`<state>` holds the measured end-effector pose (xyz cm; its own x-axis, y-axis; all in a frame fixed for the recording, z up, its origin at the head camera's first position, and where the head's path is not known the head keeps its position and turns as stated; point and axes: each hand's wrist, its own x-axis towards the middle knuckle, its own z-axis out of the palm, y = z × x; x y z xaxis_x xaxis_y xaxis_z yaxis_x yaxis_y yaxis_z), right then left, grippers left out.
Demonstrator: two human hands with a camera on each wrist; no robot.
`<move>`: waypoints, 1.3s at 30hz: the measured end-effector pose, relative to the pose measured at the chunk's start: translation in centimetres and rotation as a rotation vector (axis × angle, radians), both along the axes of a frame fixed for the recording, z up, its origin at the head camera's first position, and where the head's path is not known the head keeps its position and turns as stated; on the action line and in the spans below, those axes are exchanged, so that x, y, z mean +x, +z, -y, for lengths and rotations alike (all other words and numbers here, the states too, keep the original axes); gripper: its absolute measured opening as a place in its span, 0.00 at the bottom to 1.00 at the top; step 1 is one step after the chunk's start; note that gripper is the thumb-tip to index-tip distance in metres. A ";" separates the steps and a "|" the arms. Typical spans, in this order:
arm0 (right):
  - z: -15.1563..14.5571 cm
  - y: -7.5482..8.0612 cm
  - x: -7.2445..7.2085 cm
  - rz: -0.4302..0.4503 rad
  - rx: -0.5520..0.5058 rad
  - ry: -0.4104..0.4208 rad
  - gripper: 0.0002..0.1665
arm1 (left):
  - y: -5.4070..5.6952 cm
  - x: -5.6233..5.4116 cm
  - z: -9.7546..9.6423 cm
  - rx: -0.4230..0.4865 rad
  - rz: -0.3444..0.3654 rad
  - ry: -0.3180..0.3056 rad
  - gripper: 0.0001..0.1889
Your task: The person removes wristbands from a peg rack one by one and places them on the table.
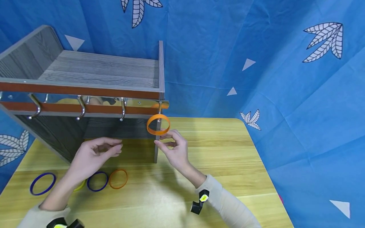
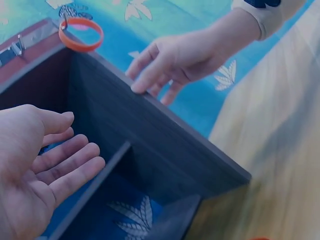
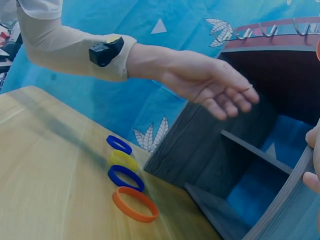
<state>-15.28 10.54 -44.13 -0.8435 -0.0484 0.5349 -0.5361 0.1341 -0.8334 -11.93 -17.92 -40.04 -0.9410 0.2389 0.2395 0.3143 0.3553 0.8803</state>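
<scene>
An orange wristband [image 1: 158, 132] hangs from the rightmost hook of a grey wooden shelf [image 1: 99, 66]. Just below it is my right hand [image 1: 176, 150], its fingers loosely bent at the front edge of the side panel [image 2: 165, 117]; the left wrist view shows fingertips at that edge. My left hand [image 1: 91, 155] hovers before the shelf's lower opening, fingers relaxed and holding nothing. On the table beside the left forearm lie a blue wristband [image 1: 33, 183], a second blue wristband [image 1: 88, 182], a yellow wristband [image 3: 122, 161] and another orange wristband [image 1: 110, 180]. The left arm partly hides the yellow one in the head view.
A metal strip carries several hooks, among them a left hook [image 1: 35, 106], a middle hook [image 1: 81, 107] and one further right [image 1: 123, 109]; no band hangs on these. The wooden table [image 1: 228, 177] extends right of the shelf. Behind is a blue leaf-patterned cloth [image 1: 205, 47].
</scene>
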 end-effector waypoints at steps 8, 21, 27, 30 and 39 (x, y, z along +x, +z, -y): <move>-0.1 0.0 0.0 0.001 0.002 -0.001 0.14 | 1.7 -0.5 -1.5 0.099 -0.077 -0.009 0.11; 0.0 0.0 -0.1 -0.016 0.010 -0.001 0.14 | 2.9 -0.6 -4.2 0.245 -0.176 0.034 0.09; -0.1 -0.1 -0.2 -0.013 0.016 -0.001 0.14 | 3.4 -0.7 -5.3 0.280 -0.256 0.026 0.10; -0.1 -0.1 -0.1 -0.012 0.020 -0.004 0.14 | 3.6 -0.7 -5.8 0.281 -0.286 0.018 0.11; 0.0 -0.1 -0.1 -0.010 0.019 -0.007 0.13 | 3.9 -1.2 -7.1 0.317 -0.300 0.012 0.11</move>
